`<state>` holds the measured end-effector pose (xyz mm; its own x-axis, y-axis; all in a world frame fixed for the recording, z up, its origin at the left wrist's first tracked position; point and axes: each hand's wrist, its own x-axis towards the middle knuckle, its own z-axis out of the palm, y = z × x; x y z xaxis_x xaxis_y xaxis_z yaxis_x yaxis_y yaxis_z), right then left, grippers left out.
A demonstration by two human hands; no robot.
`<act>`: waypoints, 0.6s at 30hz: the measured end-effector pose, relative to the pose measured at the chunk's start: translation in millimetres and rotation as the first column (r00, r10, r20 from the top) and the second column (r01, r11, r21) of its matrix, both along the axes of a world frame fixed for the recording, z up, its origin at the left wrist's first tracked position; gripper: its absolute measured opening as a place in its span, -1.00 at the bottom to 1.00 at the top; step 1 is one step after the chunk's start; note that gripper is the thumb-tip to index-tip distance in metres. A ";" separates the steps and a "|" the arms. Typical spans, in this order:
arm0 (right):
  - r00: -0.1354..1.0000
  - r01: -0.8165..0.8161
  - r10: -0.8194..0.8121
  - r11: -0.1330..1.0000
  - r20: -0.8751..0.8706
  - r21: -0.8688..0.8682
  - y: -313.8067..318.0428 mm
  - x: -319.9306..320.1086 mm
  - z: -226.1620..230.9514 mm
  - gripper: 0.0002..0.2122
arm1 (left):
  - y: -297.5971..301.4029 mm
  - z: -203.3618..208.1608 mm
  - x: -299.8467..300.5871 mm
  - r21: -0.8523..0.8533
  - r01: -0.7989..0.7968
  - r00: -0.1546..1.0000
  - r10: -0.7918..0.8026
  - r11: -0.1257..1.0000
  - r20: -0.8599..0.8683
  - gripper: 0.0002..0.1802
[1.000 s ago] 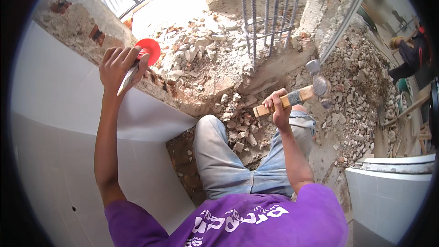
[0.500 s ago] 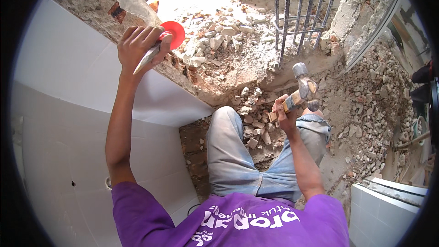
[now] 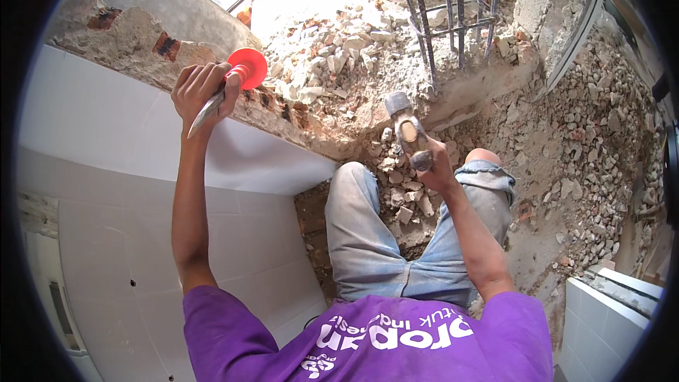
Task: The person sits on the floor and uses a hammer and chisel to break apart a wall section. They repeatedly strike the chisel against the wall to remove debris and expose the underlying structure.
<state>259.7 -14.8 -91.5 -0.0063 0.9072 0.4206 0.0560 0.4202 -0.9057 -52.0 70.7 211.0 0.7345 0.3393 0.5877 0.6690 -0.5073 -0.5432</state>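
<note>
My left hand point(image 3: 199, 92) is wrapped round a chisel point(image 3: 203, 114) at the top of the white wall on the left. Its round red hand guard point(image 3: 256, 69) faces away from me, and the grey pointed end slants back toward my forearm. My right hand point(image 3: 440, 171) grips a hammer point(image 3: 409, 131) above my knees, with the head raised and turned to the left. Most of the hammer's handle is hidden behind its head and my fingers. Hammer and chisel are well apart.
Broken masonry point(image 3: 332, 49) is heaped beyond the wall's rough broken edge point(image 3: 283, 110). Bare steel rebar point(image 3: 453, 21) stands upright at the far side. More rubble point(image 3: 566, 163) covers the ground on the right, near a white tiled wall piece point(image 3: 605, 318). My jeans-clad knees are bent below.
My right hand has swung the hammer to the left, and its head now hides most of the handle. My left hand, still round the chisel, sits slightly lower and further left; the view has shifted too.
</note>
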 end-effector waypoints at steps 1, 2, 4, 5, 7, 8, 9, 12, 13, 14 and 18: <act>1.000 0.025 -0.025 0.999 -0.004 0.039 0.5 0.7 2.0 -0.75 | -0.7 0.5 0.2 -0.005 0.005 1.000 -0.005 1.000 0.013 -0.73; 0.999 0.051 -0.050 0.996 -0.009 0.078 0.7 1.6 4.9 -0.76 | -1.4 0.7 0.3 -0.011 0.010 1.000 -0.010 1.000 0.026 -0.73; 0.992 0.008 -0.004 1.000 0.127 -0.026 1.0 13.2 8.8 -0.79 | -2.8 1.0 0.6 -0.019 0.018 0.999 -0.018 1.000 0.044 -0.73; 0.988 0.015 -0.009 0.999 0.153 -0.037 0.9 15.2 8.4 -0.80 | -3.6 1.2 0.6 -0.021 0.022 0.999 -0.020 1.000 0.050 -0.72; 0.978 0.052 -0.042 0.998 0.202 -0.045 0.2 17.1 10.0 -0.81 | -5.6 2.3 1.5 -0.030 0.040 0.997 -0.038 0.999 0.072 -0.72; 0.972 0.082 -0.071 0.996 0.224 -0.040 -1.4 17.1 11.8 -0.82 | -6.8 2.5 3.7 -0.035 0.055 0.995 -0.052 0.998 0.088 -0.72; 0.964 0.111 -0.099 0.993 0.246 -0.035 -3.0 16.9 13.2 -0.82 | -7.8 2.7 4.2 -0.040 0.070 0.992 -0.065 0.997 0.104 -0.72; 0.956 0.141 -0.126 0.989 0.266 -0.040 -5.6 16.9 15.1 -0.84 | -12.0 -2.6 -4.9 -0.063 0.096 0.991 -0.089 0.993 0.102 -0.72; 0.956 0.152 -0.135 0.987 0.262 -0.045 -6.6 17.4 15.4 -0.86 | -11.5 -9.9 -14.2 -0.066 0.085 0.992 -0.078 0.994 0.101 -0.72; 0.960 0.154 -0.134 0.986 0.245 -0.061 -7.1 19.2 15.5 -0.87 | -12.1 -16.7 -17.7 -0.057 0.073 0.994 -0.068 0.996 0.091 -0.70; 0.973 0.177 -0.164 0.982 0.160 -0.065 -7.3 23.2 21.3 -0.90 | -16.7 -32.1 -33.3 -0.030 -0.013 1.000 0.014 0.999 0.026 -0.62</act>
<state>282.9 -22.1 -70.2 0.0926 0.9306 0.3541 0.2611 0.3205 -0.9106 -85.3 54.0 178.8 0.7143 0.3668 0.5960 0.6896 -0.5140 -0.5102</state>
